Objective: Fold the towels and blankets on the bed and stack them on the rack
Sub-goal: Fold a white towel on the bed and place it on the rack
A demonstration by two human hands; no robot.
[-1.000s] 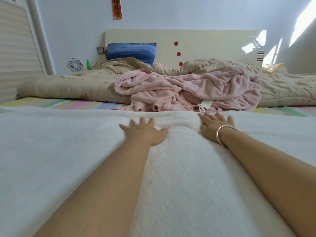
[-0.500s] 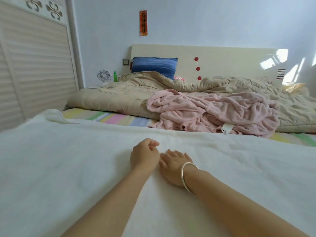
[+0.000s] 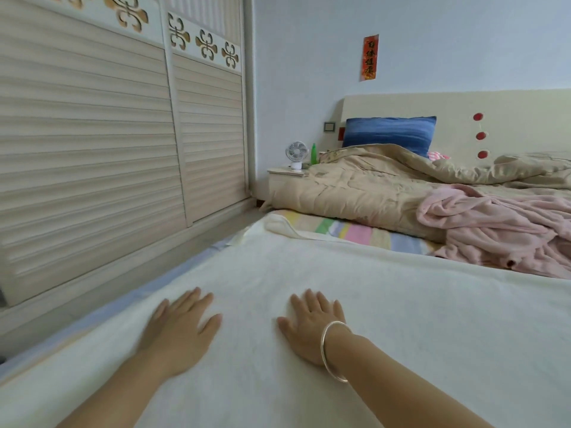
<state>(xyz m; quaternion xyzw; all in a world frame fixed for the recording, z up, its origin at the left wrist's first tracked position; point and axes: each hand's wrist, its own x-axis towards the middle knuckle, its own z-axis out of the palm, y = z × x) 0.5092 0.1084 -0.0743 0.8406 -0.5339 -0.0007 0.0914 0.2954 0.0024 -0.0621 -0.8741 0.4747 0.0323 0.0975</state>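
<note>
A white fleece blanket (image 3: 401, 319) lies spread flat over the near part of the bed. My left hand (image 3: 179, 332) rests palm down on it with fingers straight and spread, near the bed's left edge. My right hand (image 3: 312, 327), with a silver bangle on the wrist, lies flat on the blanket a little to the right of it. A crumpled pink blanket (image 3: 500, 227) lies in a heap farther back on the right. Behind it sprawls a beige quilt (image 3: 370, 186).
A louvred wardrobe (image 3: 92, 149) runs along the left, with a narrow strip of floor beside the bed. A bedside table (image 3: 284, 176) holds a small white fan (image 3: 296, 154) and a green bottle. A blue pillow (image 3: 389, 132) leans on the headboard. Striped sheet (image 3: 355, 233) shows between blankets.
My view has swung left toward the wardrobe. My hands, together at the blanket's middle half a second ago with the left curled, now lie apart and flat nearer the left edge.
</note>
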